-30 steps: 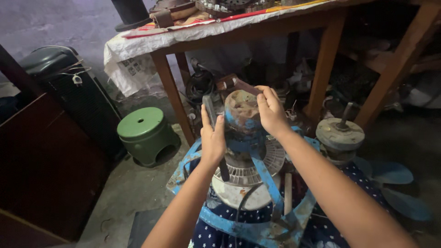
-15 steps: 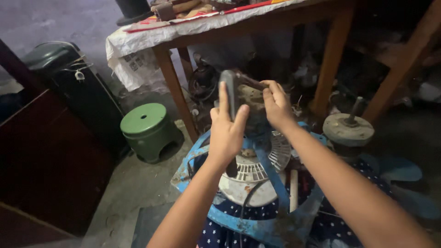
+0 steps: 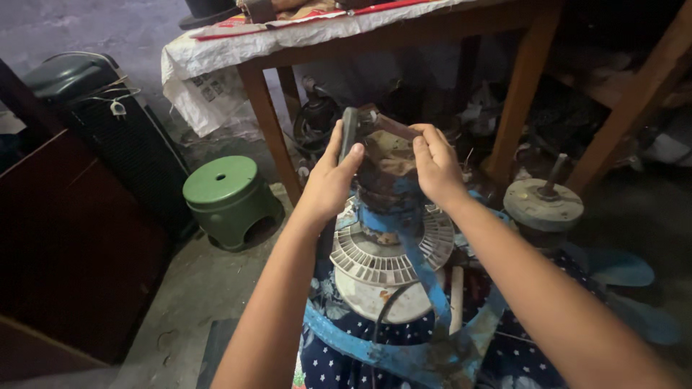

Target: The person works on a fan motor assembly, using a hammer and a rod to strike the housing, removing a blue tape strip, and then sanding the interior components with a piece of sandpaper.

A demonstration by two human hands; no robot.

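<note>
Raised slightly, both hands' fingers (image 3: 344, 160) grip rusty round motor (image 3: 386, 169) w/ ribbed plastic base (image 3: 389, 256).

motor (image 3: 386, 155) between both hands, on fan housing (image 3: 389, 248) | stool (image 3: 227, 191) left | table (image 3: 404, 29) behind

- Repair workshop, dim, bare concrete floor (image 3: 173, 288)
- Wooden workbench (image 3: 404, 29) with cloth cover
- Loose fan motor (image 3: 542, 203), scattered parts beneath
- Green stool (image 3: 227, 194)

White printed sheet (image 3: 209, 94) over table edge (image 3: 404, 25)
</note>
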